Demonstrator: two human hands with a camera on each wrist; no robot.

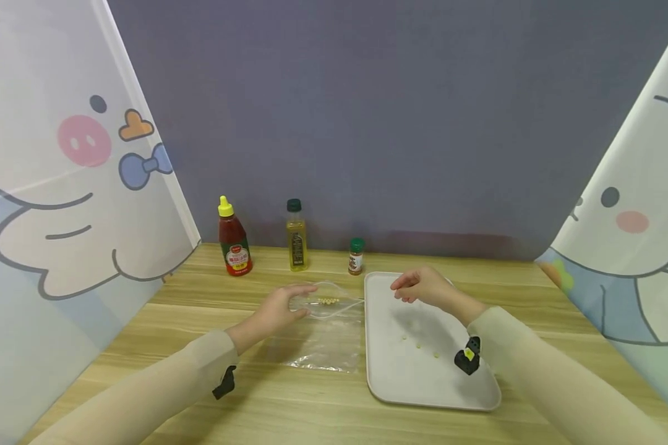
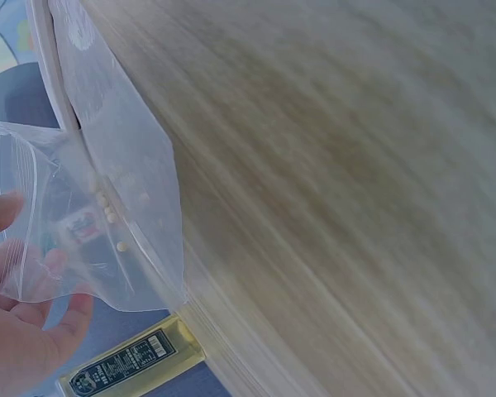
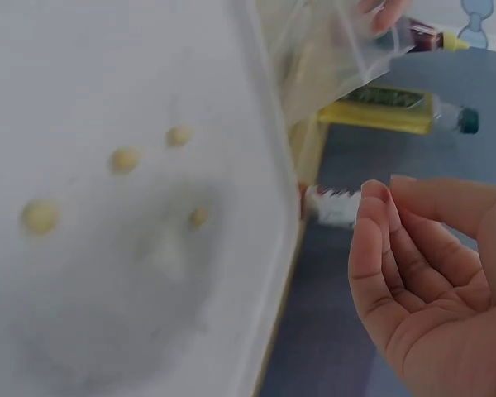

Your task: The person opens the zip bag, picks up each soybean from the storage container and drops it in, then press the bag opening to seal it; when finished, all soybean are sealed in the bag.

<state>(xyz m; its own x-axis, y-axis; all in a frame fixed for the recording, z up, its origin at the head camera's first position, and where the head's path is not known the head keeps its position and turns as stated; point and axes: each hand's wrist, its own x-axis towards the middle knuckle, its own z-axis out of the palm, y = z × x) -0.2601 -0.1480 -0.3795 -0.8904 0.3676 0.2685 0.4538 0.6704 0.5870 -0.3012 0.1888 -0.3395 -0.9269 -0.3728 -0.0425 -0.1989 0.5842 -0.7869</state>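
My left hand (image 1: 278, 311) grips one side of a clear zip bag (image 1: 323, 346), thumb and fingers at its zip strip. The bag's mouth gapes, and several pale yellow soybeans (image 1: 328, 301) show inside. Over the far part of a white tray (image 1: 392, 383), my right hand (image 1: 423, 286) hangs with curled fingers, thumb tip and index tip close together. I cannot tell whether a bean is between them. Loose soybeans (image 3: 125, 160) lie spread on the tray below, with the hand's shadow among them.
Behind the bag stand a red sauce bottle (image 1: 235, 244) with a yellow cap, a bottle of yellow oil (image 1: 297, 238) and a small green-capped spice jar (image 1: 356, 256). The tray stands on the wooden table (image 1: 245, 408), right of the bag. A grey panel (image 1: 334, 123) closes off the back.
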